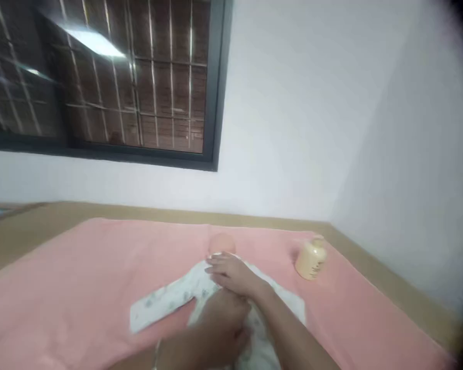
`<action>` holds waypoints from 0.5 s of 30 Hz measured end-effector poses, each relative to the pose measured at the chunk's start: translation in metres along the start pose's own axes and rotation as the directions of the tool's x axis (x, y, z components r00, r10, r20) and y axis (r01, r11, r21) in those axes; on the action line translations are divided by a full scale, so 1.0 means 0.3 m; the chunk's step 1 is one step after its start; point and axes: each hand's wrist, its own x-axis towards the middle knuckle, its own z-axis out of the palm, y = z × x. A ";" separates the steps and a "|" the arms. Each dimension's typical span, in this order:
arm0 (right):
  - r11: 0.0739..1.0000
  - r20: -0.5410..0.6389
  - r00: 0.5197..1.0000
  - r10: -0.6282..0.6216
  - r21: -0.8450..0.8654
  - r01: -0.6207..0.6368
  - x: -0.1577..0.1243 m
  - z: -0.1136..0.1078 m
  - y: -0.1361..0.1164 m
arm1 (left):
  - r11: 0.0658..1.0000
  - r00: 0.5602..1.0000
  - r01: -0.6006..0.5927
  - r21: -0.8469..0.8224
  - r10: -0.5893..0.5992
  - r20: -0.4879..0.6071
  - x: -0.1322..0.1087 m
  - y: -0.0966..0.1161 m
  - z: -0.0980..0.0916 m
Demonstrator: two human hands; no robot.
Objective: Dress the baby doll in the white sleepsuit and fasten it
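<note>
A white baby garment [162, 304] with small printed motifs lies spread over the pink cloth, its sleeves stretched out to both sides. Above its collar shows a round, pinkish, doll-like head [221, 242], partly hidden. My right hand [233, 273] rests on the garment just under the collar, fingers stretched out to the left. Below it, touching or nearly touching, my left hand [224, 321] is curled closed at the garment's front; blur hides its fingertips. A thin bracelet [157, 354] circles my left wrist.
A cream pump bottle [311, 258] stands to the right on the pink cloth [100, 267]. The cloth covers a tan surface [61, 216] that meets white walls [293, 113]. A dark-framed window [212, 103] with bars is at the upper left.
</note>
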 end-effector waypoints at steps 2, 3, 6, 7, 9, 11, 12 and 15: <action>0.979 -0.183 0.964 0.194 -0.030 -0.203 -0.013 -0.025 -0.009 | 0.992 0.994 0.096 -0.088 -0.091 0.052 0.037 -0.033 -0.057; 0.953 -0.257 0.924 0.283 -0.035 -0.301 -0.018 -0.040 -0.014 | 0.979 0.985 0.169 -0.114 -0.163 0.061 0.057 -0.050 -0.083; 0.817 -0.435 0.743 0.509 -0.028 -0.576 -0.020 -0.085 -0.036 | 0.878 0.869 0.477 0.025 -0.467 -0.166 0.119 -0.098 -0.142; 0.754 -0.435 0.689 0.580 -0.034 -0.656 -0.016 -0.095 -0.044 | 0.827 0.819 0.555 0.085 -0.527 -0.228 0.136 -0.113 -0.152; 0.628 -0.341 0.616 0.710 -0.088 -0.773 -0.005 -0.099 -0.057 | 0.721 0.735 0.671 0.175 -0.613 -0.290 0.160 -0.139 -0.159; 0.561 -0.223 0.581 0.782 -0.153 -0.814 0.006 -0.080 -0.065 | 0.642 0.676 0.735 0.217 -0.671 -0.305 0.167 -0.159 -0.147; 0.552 -0.183 0.577 0.796 -0.172 -0.816 0.009 -0.066 -0.065 | 0.612 0.652 0.758 0.225 -0.695 -0.305 0.164 -0.166 -0.136; 0.558 -0.135 0.582 0.802 -0.179 -0.810 0.007 -0.026 -0.057 | 0.559 0.606 0.795 0.237 -0.755 -0.251 0.147 -0.186 -0.105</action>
